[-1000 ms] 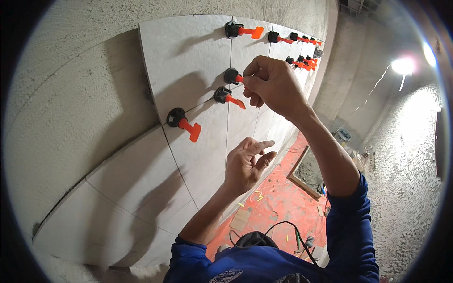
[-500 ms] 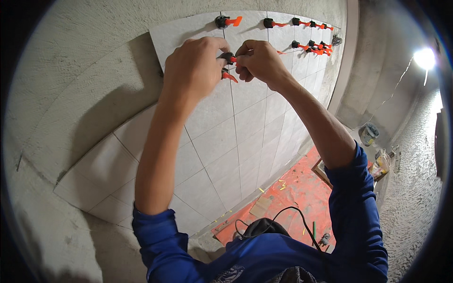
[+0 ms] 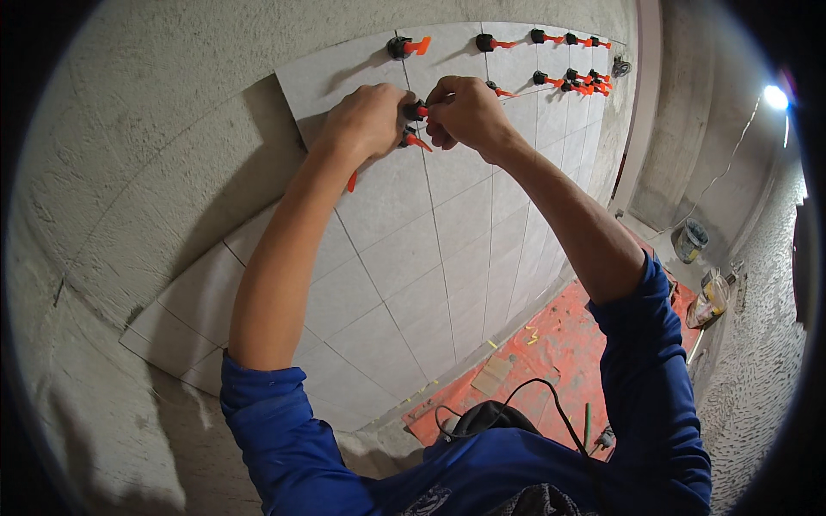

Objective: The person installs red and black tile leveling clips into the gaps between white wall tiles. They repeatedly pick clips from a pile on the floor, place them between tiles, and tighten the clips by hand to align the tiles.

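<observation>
Grey rectangular tiles (image 3: 391,228) cover the wall in front of me. A tile leveler (image 3: 418,111) with a black round base and orange handle sits at a joint between them. My left hand (image 3: 368,122) has its fingers closed at the black base. From the other side, my right hand (image 3: 469,116) pinches the orange handle, its fingertips partly hidden. Just below my fingers is a second leveler (image 3: 413,138), touched by neither hand as far as I can see. An orange handle (image 3: 352,181) pokes out beside my left wrist.
More levelers line the joints, including one at the top left (image 3: 407,46) and one right of my hand (image 3: 499,89). Bare rough plaster (image 3: 163,112) borders the tiles. Red sheeting (image 3: 551,344) covers the floor, near a bucket (image 3: 690,241). A lit bulb (image 3: 775,97) hangs at right.
My left hand has drawn in, its fingers now bunched tighter by the leveler. My right hand stays at the orange handle. The whole view has shifted slightly, uncovering another leveler right of my hand.
</observation>
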